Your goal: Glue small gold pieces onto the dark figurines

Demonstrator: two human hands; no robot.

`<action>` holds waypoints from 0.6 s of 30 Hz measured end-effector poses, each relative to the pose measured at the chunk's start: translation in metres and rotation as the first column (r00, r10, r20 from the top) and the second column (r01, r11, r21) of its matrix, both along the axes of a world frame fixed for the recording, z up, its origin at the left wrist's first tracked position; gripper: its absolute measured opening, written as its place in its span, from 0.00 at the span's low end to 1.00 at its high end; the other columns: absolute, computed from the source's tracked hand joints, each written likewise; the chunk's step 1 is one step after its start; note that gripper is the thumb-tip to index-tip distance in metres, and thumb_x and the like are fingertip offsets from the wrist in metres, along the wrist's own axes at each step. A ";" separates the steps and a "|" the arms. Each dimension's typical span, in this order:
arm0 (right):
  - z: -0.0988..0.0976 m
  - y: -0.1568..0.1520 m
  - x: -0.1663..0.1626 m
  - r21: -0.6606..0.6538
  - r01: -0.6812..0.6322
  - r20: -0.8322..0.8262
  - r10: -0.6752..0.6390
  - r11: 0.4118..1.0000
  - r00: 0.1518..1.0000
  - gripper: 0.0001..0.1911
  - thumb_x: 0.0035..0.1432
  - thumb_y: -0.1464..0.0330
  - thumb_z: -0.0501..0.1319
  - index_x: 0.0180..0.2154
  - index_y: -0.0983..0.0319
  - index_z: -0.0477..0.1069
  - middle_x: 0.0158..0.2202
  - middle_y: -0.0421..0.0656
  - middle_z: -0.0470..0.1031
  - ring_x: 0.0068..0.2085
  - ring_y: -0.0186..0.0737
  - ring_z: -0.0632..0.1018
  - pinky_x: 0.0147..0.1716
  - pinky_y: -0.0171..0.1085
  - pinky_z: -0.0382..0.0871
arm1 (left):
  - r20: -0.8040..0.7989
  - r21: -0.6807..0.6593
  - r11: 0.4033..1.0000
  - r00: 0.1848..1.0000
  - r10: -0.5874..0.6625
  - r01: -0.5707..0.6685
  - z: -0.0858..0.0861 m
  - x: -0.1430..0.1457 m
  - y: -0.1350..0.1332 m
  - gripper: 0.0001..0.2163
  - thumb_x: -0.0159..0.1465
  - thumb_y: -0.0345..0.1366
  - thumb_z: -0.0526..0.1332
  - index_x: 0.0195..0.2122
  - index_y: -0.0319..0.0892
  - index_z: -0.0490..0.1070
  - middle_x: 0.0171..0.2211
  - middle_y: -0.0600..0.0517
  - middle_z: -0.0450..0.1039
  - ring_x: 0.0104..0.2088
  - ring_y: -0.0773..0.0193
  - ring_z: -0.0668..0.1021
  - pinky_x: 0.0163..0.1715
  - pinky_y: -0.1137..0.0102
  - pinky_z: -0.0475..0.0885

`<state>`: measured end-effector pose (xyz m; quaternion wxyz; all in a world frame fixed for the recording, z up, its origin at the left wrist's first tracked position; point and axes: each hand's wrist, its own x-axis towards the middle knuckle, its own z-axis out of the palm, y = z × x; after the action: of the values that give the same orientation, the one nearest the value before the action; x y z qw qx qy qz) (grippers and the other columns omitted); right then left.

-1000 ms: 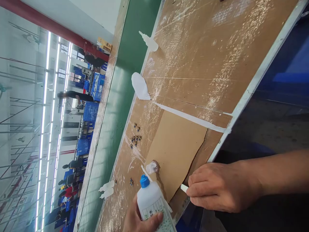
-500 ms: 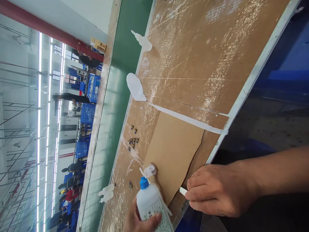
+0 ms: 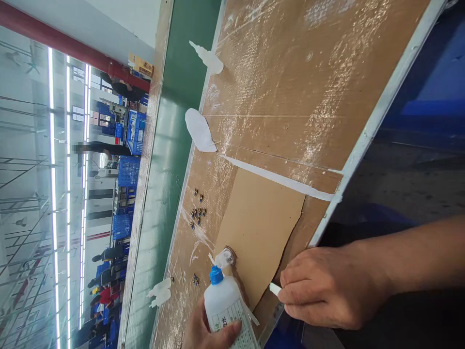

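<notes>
My left hand [image 3: 212, 327] is wrapped round a white squeeze bottle [image 3: 227, 303] with a blue cap and a printed label. The blue cap is right beside a small clear bottle [image 3: 225, 257], which stands on a sheet of cardboard [image 3: 263, 208]; whether the two touch I cannot tell. My right hand [image 3: 323, 286] pinches a small white plastic piece [image 3: 275, 289] near the cardboard's torn edge. Most of that piece is hidden by the fingers.
Several small metallic pieces [image 3: 198, 212] lie on the brown bench top [image 3: 276, 87]. White dropper bottles [image 3: 207, 57] stand along its far edge, by a green strip [image 3: 185, 77]. There is a white paper cutout [image 3: 199, 130] and a white strip [image 3: 276, 178]. People and blue crates [image 3: 129, 170] are beyond.
The view has shifted slightly, moving the bench a little leftward in the picture. Both hands keep their holds, with no other clear change.
</notes>
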<state>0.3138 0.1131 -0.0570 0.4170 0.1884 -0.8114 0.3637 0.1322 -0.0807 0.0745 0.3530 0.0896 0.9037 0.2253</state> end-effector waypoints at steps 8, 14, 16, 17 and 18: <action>0.000 0.000 -0.001 0.029 -0.014 -0.003 0.014 0.999 1.000 0.12 0.56 0.76 0.54 0.22 0.64 0.68 0.23 0.40 0.66 0.25 0.34 0.67 0.21 0.36 0.59 | 0.018 0.017 1.000 1.000 -0.007 0.006 0.000 0.001 0.005 0.29 0.34 0.46 0.74 0.35 0.35 0.70 0.24 0.45 0.75 0.26 0.53 0.77 0.26 0.67 0.71; 0.000 0.000 -0.002 0.012 -0.025 0.024 0.025 1.000 0.999 0.12 0.56 0.76 0.55 0.21 0.64 0.67 0.24 0.40 0.66 0.25 0.33 0.66 0.22 0.35 0.60 | -0.006 -0.018 0.999 0.999 -0.045 0.045 0.003 -0.001 0.005 0.32 0.34 0.47 0.74 0.38 0.34 0.70 0.26 0.43 0.76 0.26 0.54 0.77 0.25 0.67 0.70; 0.000 0.001 -0.001 0.015 -0.031 0.032 0.031 0.999 0.999 0.12 0.57 0.76 0.54 0.21 0.64 0.67 0.24 0.40 0.67 0.25 0.33 0.66 0.22 0.35 0.60 | -0.004 -0.032 0.998 0.998 -0.058 0.058 0.004 -0.002 0.005 0.32 0.34 0.47 0.74 0.38 0.34 0.70 0.26 0.43 0.76 0.27 0.54 0.77 0.26 0.67 0.70; 0.000 0.001 -0.001 0.020 -0.027 0.027 0.027 0.999 0.999 0.13 0.57 0.75 0.54 0.21 0.64 0.67 0.23 0.40 0.67 0.25 0.33 0.66 0.22 0.35 0.60 | -0.003 -0.039 0.997 0.998 -0.061 0.061 0.004 -0.003 0.005 0.32 0.35 0.47 0.74 0.38 0.34 0.70 0.26 0.44 0.76 0.27 0.54 0.77 0.26 0.67 0.70; 0.000 0.001 -0.001 0.024 -0.022 0.022 0.021 0.999 1.000 0.13 0.57 0.75 0.54 0.21 0.64 0.67 0.23 0.40 0.66 0.25 0.33 0.66 0.22 0.35 0.60 | -0.001 -0.047 0.997 0.998 -0.064 0.063 0.005 -0.003 0.006 0.31 0.35 0.47 0.74 0.38 0.34 0.70 0.26 0.44 0.76 0.27 0.54 0.77 0.26 0.68 0.70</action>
<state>0.3127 0.1138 -0.0570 0.4020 0.1984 -0.8181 0.3603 0.1290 -0.0749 0.0792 0.3608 0.1103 0.9058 0.1928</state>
